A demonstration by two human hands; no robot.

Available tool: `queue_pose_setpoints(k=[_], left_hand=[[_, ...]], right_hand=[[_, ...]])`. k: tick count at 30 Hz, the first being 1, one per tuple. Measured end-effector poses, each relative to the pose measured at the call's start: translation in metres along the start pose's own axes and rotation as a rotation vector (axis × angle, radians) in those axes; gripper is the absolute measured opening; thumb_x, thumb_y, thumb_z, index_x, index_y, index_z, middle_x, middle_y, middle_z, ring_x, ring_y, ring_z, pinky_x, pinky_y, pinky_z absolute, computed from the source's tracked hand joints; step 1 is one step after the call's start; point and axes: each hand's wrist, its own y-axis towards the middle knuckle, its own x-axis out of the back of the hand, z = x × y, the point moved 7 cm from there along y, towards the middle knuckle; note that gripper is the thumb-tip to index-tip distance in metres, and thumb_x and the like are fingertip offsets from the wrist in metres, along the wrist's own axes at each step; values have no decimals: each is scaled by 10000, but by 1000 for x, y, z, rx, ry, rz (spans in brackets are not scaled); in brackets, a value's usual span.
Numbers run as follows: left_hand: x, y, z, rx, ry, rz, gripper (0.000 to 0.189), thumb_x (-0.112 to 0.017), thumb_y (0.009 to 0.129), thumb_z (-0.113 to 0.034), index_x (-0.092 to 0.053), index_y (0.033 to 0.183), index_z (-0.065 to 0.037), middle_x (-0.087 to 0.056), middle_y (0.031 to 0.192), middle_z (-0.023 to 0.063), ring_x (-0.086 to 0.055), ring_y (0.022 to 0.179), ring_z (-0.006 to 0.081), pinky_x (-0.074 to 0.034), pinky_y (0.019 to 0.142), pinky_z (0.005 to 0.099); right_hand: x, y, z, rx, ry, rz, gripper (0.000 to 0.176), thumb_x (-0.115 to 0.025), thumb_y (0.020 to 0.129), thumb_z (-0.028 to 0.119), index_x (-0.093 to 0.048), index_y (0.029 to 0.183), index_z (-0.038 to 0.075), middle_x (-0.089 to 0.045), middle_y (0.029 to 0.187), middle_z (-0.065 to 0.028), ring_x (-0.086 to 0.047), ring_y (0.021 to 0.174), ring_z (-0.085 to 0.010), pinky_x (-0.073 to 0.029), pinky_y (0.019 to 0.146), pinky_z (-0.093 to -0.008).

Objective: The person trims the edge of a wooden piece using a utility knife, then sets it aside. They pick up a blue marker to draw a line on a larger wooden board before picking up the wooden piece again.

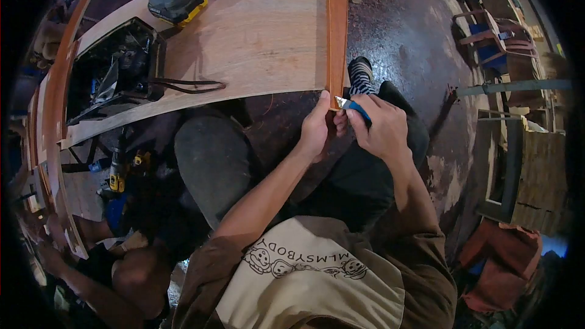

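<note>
A long reddish-brown wooden strip (337, 30) lies across the right end of a pale plywood board (262, 30), its near end reaching past the board's edge. My left hand (315, 127) grips that near end, the thumb along its left side and the fingers curled beneath. Closed around a blue-handled utility knife (356, 108) is my right hand (385, 123). The knife's blade points left, right at the strip's near end. Both hands are close together above my lap.
On the board stand a cordless drill (177, 5) and a black bin (155, 42) of small hardware, with a dark strap beside it. Another person's arm (91, 289) shows at lower left, near a second drill (117, 173). Wooden frames (501, 164) and red cloth (501, 262) lie at right.
</note>
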Motion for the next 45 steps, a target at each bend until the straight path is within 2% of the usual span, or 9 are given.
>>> queue_pose_setpoints(k=[1,8,10,20,22,45], left_hand=[[0,0,0,0,-10,-4,510,-327,1060,-581,-506,877,-140,-422,716,-41,-415,667,117,-339,637,278],[1,2,2,21,-70,-10,522,-342,1073,-552,-510,838,-117,-441,698,-15,-442,633,123,-368,601,281],[0,2,1,17,-95,-9,518,-346,1073,-548,-508,842,-114,-429,695,-17,-433,625,123,-365,596,282],[-1,4,1,9,-114,28,516,-368,1066,-556,-503,835,-114,-418,694,-18,-427,622,121,-360,590,280],[-2,4,1,18,-47,24,512,-313,1064,-568,-483,877,-122,-374,712,-32,-358,656,122,-314,618,280],[1,5,5,50,-72,-12,531,-341,1057,-586,-475,854,-115,-379,705,-28,-380,649,121,-325,602,273]], right_hand=[[0,1,-1,-5,16,3,192,-686,877,200,-673,1016,67,-690,861,-125,-687,747,-339,-538,649,-406],[-2,6,-5,17,12,13,195,-692,869,187,-674,1010,53,-699,880,-135,-688,753,-345,-542,656,-401],[-1,7,-5,58,12,-54,154,-675,890,260,-662,969,128,-666,804,-90,-673,700,-319,-531,607,-415],[-2,14,-9,77,9,-56,165,-663,891,265,-665,966,119,-682,831,-89,-682,729,-317,-533,621,-407],[-2,15,-10,64,10,-40,169,-662,890,264,-666,970,115,-688,841,-90,-684,736,-317,-534,626,-408],[-5,35,-29,40,7,-23,161,-670,885,250,-671,982,121,-678,815,-106,-677,727,-343,-529,620,-436]])
